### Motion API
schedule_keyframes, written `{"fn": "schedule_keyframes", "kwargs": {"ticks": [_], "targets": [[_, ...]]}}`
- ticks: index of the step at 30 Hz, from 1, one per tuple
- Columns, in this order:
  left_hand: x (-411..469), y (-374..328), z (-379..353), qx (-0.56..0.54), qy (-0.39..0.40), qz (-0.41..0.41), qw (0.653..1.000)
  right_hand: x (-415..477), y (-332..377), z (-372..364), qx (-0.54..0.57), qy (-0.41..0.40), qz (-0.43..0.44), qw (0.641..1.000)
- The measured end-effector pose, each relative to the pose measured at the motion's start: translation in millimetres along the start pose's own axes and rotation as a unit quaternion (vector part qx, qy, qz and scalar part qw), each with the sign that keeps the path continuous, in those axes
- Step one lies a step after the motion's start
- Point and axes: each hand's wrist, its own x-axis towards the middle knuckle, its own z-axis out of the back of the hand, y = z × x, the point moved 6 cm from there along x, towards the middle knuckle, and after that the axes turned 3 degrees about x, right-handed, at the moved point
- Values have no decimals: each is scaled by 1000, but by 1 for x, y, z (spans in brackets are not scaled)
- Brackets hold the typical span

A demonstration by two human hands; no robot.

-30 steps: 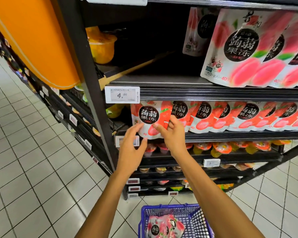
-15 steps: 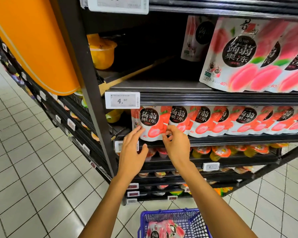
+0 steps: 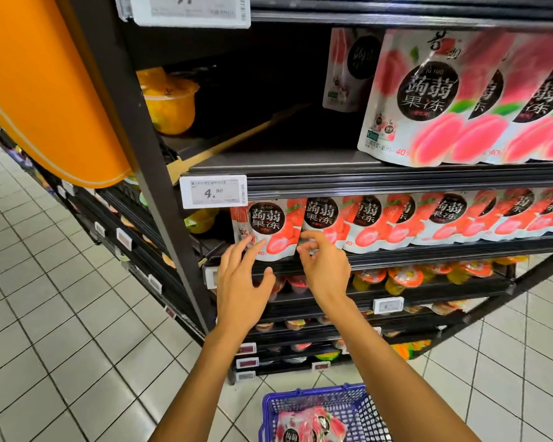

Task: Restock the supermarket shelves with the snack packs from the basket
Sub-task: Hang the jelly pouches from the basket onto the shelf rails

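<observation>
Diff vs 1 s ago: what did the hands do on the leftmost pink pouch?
The right hand slid down the right edge of the leftmost pink-and-white jelly pouch to its bottom corner, fingers curled; pinching or not is unclear. The left hand keeps straight fingers on its lower left. Pouch upright in its row, blue plastic basket unmoved.

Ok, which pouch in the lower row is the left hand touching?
The leftmost pouch, just under the 4.90 price tag; the left hand touches its bottom edge.

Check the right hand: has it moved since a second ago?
Yes. The right hand has sunk against the second pack: fingertips once near its black label now curl at its lower edge, by the shelf lip.
</observation>
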Motion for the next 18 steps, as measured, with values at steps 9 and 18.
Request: {"fn": "schedule_keyframes", "kwargs": {"ticks": [9, 18], "targets": [[-4, -4, -1, -12, -30, 0, 999, -5, -7, 3, 40, -3, -8, 999], [-52, -6, -46, -71, -14, 13, 997, -48, -87, 7, 97, 50, -73, 991]]}}
